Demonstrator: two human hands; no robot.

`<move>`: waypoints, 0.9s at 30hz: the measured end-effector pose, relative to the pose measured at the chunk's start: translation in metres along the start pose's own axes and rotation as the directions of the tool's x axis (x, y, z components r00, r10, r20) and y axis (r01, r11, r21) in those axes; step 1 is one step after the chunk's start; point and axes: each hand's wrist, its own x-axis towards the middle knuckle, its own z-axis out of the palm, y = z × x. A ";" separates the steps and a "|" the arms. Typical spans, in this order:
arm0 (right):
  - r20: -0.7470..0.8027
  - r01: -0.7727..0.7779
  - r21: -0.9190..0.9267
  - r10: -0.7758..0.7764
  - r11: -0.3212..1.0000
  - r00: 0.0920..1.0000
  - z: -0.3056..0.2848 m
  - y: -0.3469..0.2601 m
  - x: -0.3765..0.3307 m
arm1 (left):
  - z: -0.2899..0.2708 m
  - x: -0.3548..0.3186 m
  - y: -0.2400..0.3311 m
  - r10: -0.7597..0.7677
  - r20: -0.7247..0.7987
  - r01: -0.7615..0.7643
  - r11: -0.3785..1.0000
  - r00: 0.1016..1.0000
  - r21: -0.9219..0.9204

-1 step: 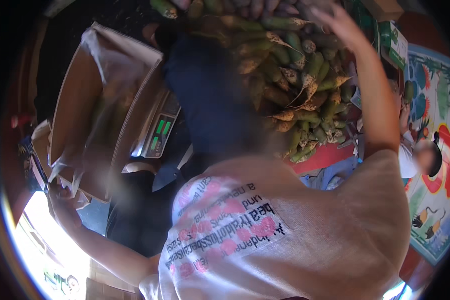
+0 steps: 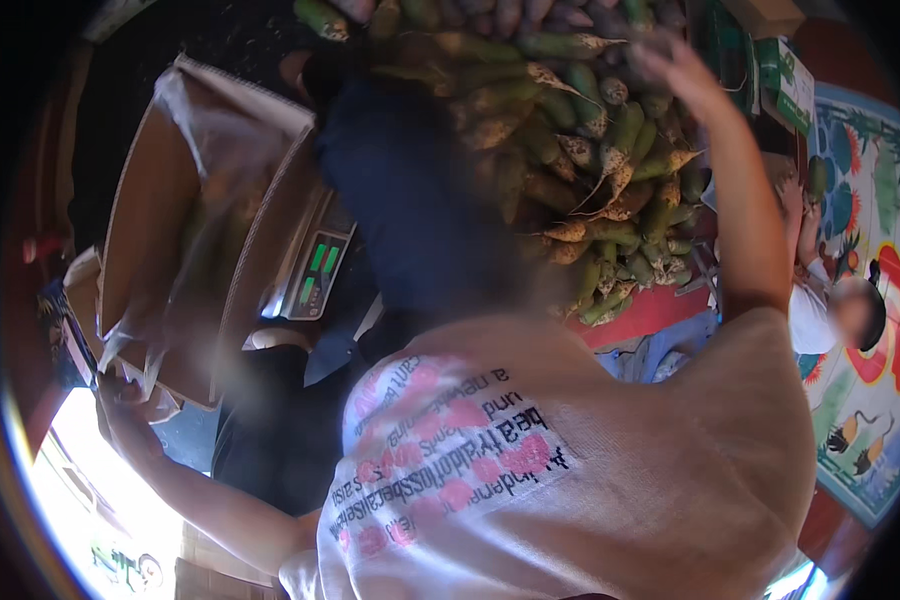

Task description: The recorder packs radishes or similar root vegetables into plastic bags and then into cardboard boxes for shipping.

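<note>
our right hand (image 2: 675, 75) lay open on the heaped green cobs (image 2: 610, 150); our left hand (image 2: 120, 405) pinched the box's plastic liner (image 2: 210, 170), well apart.

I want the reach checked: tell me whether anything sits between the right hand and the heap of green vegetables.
Nothing visible does. The right hand is raised at the top of the vegetable heap, its fingers at the topmost pieces. The lined cardboard box lies off to the left.
</note>
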 end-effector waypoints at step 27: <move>0.252 -0.345 0.935 0.522 0.087 0.815 0.096 0.324 -0.022 | 0.118 -0.113 0.130 0.592 -0.034 -0.590 0.805 0.805 0.059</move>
